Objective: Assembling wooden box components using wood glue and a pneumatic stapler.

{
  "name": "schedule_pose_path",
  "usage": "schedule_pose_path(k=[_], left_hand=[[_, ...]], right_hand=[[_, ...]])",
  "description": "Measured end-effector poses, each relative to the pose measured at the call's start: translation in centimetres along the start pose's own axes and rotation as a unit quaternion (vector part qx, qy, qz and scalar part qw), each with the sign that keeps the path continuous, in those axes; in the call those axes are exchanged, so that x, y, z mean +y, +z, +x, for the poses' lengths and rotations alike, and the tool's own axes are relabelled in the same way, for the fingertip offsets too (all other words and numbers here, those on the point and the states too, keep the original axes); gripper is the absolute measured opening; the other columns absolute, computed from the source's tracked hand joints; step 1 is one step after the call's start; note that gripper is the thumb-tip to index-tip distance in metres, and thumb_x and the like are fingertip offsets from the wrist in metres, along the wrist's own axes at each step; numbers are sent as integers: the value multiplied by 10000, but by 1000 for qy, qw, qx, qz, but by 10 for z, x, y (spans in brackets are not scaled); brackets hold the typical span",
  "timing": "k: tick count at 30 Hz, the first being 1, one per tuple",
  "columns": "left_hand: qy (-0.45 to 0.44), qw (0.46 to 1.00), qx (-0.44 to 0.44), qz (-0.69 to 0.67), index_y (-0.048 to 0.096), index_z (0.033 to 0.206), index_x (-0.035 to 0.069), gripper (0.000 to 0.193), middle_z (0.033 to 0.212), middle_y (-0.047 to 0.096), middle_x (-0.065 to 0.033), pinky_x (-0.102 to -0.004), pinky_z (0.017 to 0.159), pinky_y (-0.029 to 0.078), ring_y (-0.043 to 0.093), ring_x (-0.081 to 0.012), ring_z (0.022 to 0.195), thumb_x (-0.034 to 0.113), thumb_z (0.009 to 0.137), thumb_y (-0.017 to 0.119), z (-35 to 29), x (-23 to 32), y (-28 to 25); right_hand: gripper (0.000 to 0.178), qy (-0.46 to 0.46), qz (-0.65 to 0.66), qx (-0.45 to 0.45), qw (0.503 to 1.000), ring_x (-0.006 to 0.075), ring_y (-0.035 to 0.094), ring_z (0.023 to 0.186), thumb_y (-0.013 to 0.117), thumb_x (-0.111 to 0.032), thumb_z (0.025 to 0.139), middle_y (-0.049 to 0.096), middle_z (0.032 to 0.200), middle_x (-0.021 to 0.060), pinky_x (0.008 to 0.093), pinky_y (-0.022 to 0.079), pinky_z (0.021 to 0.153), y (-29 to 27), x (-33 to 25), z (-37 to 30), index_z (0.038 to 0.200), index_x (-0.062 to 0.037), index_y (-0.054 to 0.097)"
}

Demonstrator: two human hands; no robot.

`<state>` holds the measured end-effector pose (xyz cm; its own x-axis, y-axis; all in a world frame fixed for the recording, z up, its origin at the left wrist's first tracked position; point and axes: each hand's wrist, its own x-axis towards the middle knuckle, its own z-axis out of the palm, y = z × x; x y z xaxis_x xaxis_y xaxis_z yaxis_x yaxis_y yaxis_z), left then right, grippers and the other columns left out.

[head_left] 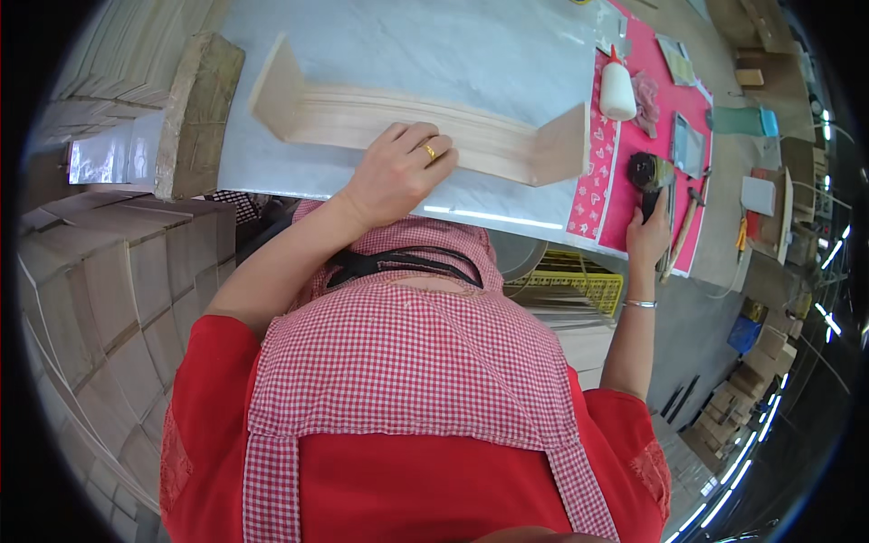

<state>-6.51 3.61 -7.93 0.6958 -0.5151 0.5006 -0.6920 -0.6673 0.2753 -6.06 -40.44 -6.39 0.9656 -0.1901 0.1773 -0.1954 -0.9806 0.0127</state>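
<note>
Item: one squared wooden block [199, 113], well left of the left fingers. Item: one pale wooden piece [493, 140], a long board with an upright panel at each end; it lies beneath the left fingers and runs out to both sides of them. Item: one left hand [398, 176], yellow ring on one finger, fingers bent over the board's near edge and touching it; the thumb is hidden, so we cannot tell how firmly they grip. Item: one white bottle [617, 92] with red tip, beyond the right fingers. Item: one right hand [648, 237], fingers wrapped round the handle of a dark tool [644, 170], whose rounded head we see just beyond them. Item: one wooden-handled hammer [685, 226], just right of the right fingers.
</note>
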Motion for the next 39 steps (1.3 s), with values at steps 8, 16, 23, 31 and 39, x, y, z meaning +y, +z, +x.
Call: schedule_pose_path(k=[8, 16, 23, 31, 39], left_hand=[[-124, 986, -97, 49, 490, 1404, 98, 649, 1508, 412, -128, -526, 1147, 274, 347, -333, 1414, 446, 878, 644, 2, -7, 14], [-142, 976, -152, 61, 369, 1503, 124, 759, 1569, 325, -132, -561, 1183, 188, 241, -326, 1475, 554, 907, 556, 0, -8, 18], [-146, 980, -128, 53, 390, 1492, 105, 755, 1565, 334, -138, -558, 1187, 174, 240, -325, 1477, 576, 918, 522, -8, -10, 19], [-137, 984, -103, 38, 433, 1474, 91, 747, 1548, 368, -137, -565, 1192, 145, 240, -337, 1475, 590, 922, 496, -11, -9, 19], [-159, 976, -50, -139, 570, 1284, 91, 573, 1367, 541, -136, -495, 1098, 342, 451, -336, 1315, 498, 881, 577, -6, -18, 27]], right_hand=[[532, -110, 177, 162, 965, 418, 565, 1081, 730, -278, 856, 621, 1123, 263, 472, 451, 935, -2, -74, 63, 1279, 2, 568], [487, 1, 187, 111, 976, 372, 661, 944, 798, -320, 784, 685, 1049, 242, 460, 516, 837, 48, -132, 125, 1092, 30, 659], [485, 109, 555, 184, 804, 243, 670, 841, 747, -265, 877, 650, 1021, 174, 316, 548, 619, -9, -124, 93, 1152, 92, 566], [614, -73, 692, 24, 718, 205, 644, 799, 702, -409, 872, 617, 1010, 146, 279, 510, 531, -69, -224, -4, 1218, 58, 504], [663, -316, 640, -66, 697, 258, 588, 1087, 812, -151, 773, 530, 1221, 160, 359, 533, 875, -82, -327, -49, 1289, 28, 437]])
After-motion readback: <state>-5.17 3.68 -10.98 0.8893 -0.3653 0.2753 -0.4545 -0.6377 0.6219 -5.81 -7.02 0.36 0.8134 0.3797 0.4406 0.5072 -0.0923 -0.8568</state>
